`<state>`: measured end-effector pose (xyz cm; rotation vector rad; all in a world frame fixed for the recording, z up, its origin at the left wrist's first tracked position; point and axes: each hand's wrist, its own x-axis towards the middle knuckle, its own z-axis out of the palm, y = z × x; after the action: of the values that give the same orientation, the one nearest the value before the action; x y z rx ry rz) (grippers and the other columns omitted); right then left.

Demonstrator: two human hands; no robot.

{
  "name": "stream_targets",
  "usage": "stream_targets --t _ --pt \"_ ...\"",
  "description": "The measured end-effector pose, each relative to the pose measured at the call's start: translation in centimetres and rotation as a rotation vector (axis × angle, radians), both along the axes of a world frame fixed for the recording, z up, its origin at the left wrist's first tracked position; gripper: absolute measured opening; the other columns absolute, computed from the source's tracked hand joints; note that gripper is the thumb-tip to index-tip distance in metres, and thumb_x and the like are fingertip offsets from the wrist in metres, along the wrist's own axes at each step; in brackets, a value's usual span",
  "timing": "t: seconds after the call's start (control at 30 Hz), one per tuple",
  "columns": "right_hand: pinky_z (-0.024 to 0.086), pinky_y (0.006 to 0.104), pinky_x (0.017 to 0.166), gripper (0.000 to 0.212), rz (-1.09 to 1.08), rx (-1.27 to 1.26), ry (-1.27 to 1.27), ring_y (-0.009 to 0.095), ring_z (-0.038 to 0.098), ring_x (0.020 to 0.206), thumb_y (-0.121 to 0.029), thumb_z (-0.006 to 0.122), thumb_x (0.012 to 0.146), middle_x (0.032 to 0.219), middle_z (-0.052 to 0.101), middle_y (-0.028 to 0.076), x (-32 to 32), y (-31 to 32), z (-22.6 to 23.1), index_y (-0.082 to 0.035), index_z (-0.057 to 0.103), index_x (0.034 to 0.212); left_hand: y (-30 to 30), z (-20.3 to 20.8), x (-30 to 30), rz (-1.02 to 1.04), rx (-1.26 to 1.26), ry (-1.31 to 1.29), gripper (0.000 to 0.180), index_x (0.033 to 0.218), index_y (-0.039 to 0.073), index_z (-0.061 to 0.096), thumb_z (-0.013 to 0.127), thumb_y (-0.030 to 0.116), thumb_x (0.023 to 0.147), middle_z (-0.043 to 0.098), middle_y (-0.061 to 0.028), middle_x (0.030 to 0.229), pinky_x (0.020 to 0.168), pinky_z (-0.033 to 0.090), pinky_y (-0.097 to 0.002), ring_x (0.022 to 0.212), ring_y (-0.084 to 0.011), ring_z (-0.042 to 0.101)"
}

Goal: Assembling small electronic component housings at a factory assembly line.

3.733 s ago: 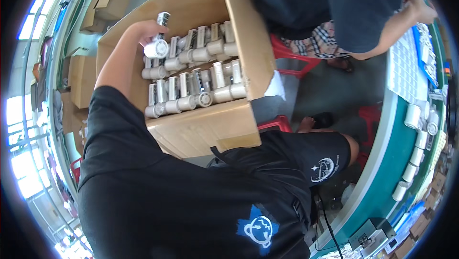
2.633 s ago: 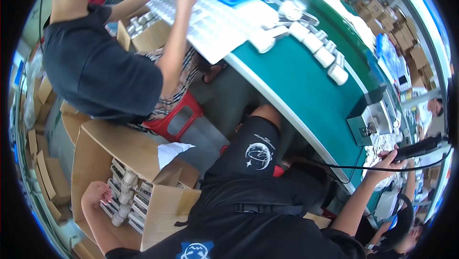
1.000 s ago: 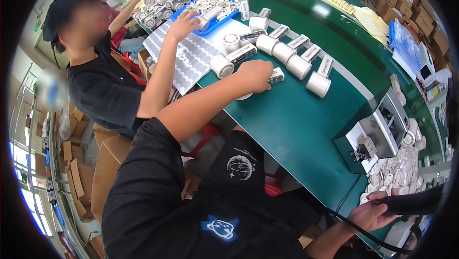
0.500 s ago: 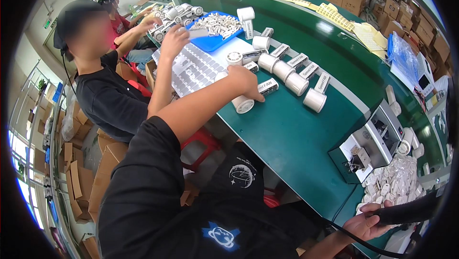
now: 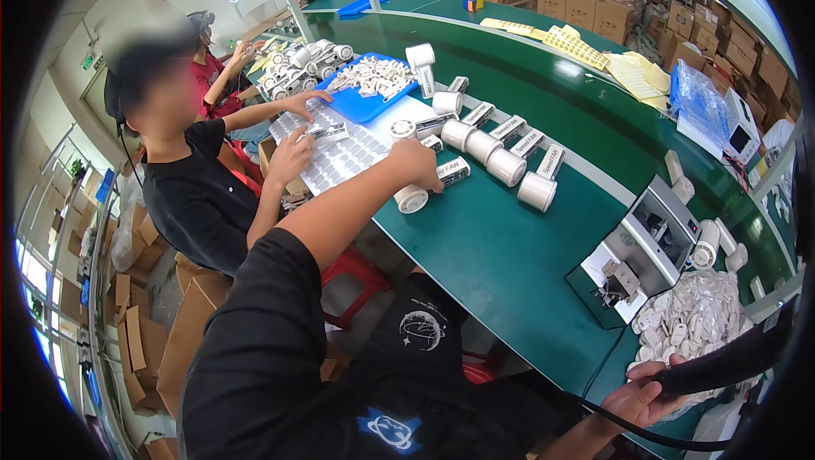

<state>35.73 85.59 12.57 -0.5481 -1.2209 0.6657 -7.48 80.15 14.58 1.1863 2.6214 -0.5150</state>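
My left hand is closed over a white handheld fan at the table's left edge. The fan's labelled handle sticks out to the right of my fingers, and its round head shows below; the join between them is hidden. Beside the hand stands another round white fan head. At the lower right, my right hand is closed around the end of a long black tool-like piece, whose kind I cannot make out. It is held beside a bag of small white parts.
More white fans lie in a row on the green table. A grey-and-black machine stands at the right. To the left a co-worker handles a pale piece over a label sheet, near a blue tray.
The co-worker has lowered the pale piece from the air to the label sheet. The whole view has shifted slightly; my left hand stays on the fan and my right on the black piece.
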Motion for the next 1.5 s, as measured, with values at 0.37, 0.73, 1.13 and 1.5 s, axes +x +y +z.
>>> stream_targets --t 0.37,0.73,1.13,1.5 --pt "0.033 0.0226 0.055 0.051 0.099 0.012 -0.065 0.011 0.045 0.056 -0.036 0.055 0.088 0.071 0.054 0.009 1.3 0.1 -0.7 0.001 0.038 0.117 -0.4 -0.8 -3.3 0.084 0.017 -0.145 0.066 0.099 0.005 0.067 0.067 0.058 0.058 0.065 -0.0131 0.097 0.076 0.049 -0.0332 0.084 -0.0277 0.062" --pt "0.033 0.0224 0.049 0.055 0.042 0.016 -0.134 0.012 0.044 0.052 -0.038 0.052 0.089 0.099 0.053 0.010 1.6 0.0 -0.8 0.004 0.035 0.121 -1.2 -1.6 -2.6 0.027 0.133 -0.091 0.066 0.102 0.006 0.065 0.065 0.057 0.060 0.059 -0.0163 0.107 0.085 0.042 -0.0404 0.103 -0.0297 0.054" --pt "0.036 0.0241 0.052 0.046 0.106 0.021 -0.148 0.014 0.045 0.055 -0.027 0.048 0.092 0.115 0.048 0.013 1.0 0.1 -0.3 0.005 0.032 0.122 -6.0 5.2 2.3 -0.010 0.541 -0.646 0.049 0.078 0.000 0.066 0.065 0.048 0.067 0.062 -0.0092 0.071 0.060 0.045 -0.0317 0.066 -0.0194 0.059" --pt "0.038 0.0250 0.051 0.037 0.116 0.104 -0.046 0.017 0.048 0.056 -0.015 0.058 0.086 0.073 0.056 0.013 -4.6 1.8 -0.4 0.007 0.043 0.110 -40.9 10.3 11.9 -0.036 1.404 -0.764 0.061 0.092 -0.006 0.059 0.072 0.045 0.060 0.059 -0.0157 0.096 0.077 0.044 -0.0306 0.088 -0.0219 0.056"
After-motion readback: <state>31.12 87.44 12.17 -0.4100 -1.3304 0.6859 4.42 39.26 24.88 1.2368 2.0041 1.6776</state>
